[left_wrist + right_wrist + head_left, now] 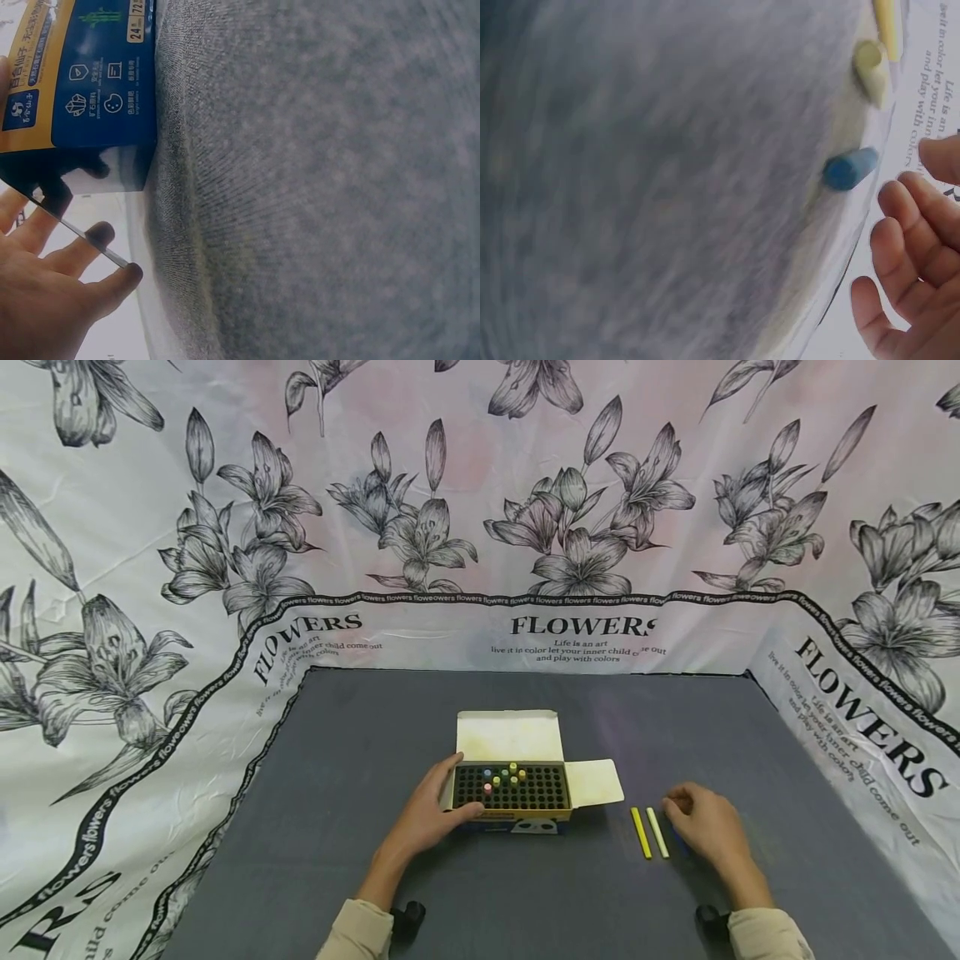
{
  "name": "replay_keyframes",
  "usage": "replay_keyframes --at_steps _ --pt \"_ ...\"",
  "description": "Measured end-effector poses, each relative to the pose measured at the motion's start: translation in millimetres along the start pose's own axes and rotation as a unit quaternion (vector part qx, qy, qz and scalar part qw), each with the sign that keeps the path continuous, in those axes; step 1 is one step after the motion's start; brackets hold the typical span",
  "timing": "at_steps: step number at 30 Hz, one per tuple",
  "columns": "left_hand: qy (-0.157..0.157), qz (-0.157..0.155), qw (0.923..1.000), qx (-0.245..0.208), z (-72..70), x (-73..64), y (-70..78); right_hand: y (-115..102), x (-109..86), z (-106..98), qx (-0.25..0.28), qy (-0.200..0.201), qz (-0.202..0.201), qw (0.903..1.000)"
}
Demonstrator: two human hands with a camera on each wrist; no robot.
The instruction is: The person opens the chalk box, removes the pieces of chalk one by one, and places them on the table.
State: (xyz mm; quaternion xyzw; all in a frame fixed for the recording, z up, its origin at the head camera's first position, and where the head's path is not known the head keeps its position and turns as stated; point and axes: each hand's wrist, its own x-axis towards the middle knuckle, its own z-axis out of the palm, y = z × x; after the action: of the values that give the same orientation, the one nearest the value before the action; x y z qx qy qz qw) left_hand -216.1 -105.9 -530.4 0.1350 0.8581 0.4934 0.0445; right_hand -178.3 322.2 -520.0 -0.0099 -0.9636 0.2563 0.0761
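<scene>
An opened chalk box (512, 816) stands on the dark grey tabletop, with several coloured chalk ends (513, 768) poking up from its perforated black tray (540, 797). My left hand (423, 810) grips the box's left end, thumb at the front edge and a finger toward the back corner. In the left wrist view, fingertips reach along a side flap (79, 229). To the right lie a yellow chalk stick (641, 832) and a pale yellow one (657, 832). Just beyond them hovers my right hand (708, 822), fingers loosely bent and holding nothing. A blue chalk stick (849, 169) lies near its fingertips, mostly hidden in the head view.
The box's lid (510, 735) is folded back, and a right side flap (594, 782) sticks out toward the chalk sticks. Flower-printed white cloth (585, 643) borders the tabletop (360, 735) at the back and both sides.
</scene>
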Motion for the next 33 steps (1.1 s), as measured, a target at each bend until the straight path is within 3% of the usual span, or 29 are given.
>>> replay_keyframes --at_steps 6,10,13,18,25,29,33 --pt "0.000 -0.001 1.0000 0.000 -0.5 -1.1 2.4 -18.4 4.0 2.9 0.019 0.124 -0.047 0.9909" --pt "0.002 -0.002 1.0000 0.004 -0.4 -2.1 5.4 -36.6 8.5 2.9 0.036 0.207 -0.099 0.9726" --pt "0.002 -0.001 1.0000 0.001 -0.8 -2.4 5.4 -50.9 12.0 4.3 0.053 0.237 -0.136 0.9604" --pt "-0.002 0.004 1.0000 -0.006 -1.6 -2.1 2.9 -75.9 16.7 13.6 0.078 0.236 -0.190 0.9499" --pt "0.004 0.001 1.0000 -0.001 0.0 -2.2 0.7 -106.4 17.5 42.4 0.100 0.222 -0.260 0.9342" --pt "0.006 0.003 1.0000 0.003 -0.4 -2.0 0.3 -120.1 20.0 56.0 0.102 0.203 -0.273 0.9347" --pt "0.003 0.006 1.0000 0.002 -0.2 -1.9 -0.9 -129.3 22.2 65.8 0.081 0.185 -0.270 0.9414"
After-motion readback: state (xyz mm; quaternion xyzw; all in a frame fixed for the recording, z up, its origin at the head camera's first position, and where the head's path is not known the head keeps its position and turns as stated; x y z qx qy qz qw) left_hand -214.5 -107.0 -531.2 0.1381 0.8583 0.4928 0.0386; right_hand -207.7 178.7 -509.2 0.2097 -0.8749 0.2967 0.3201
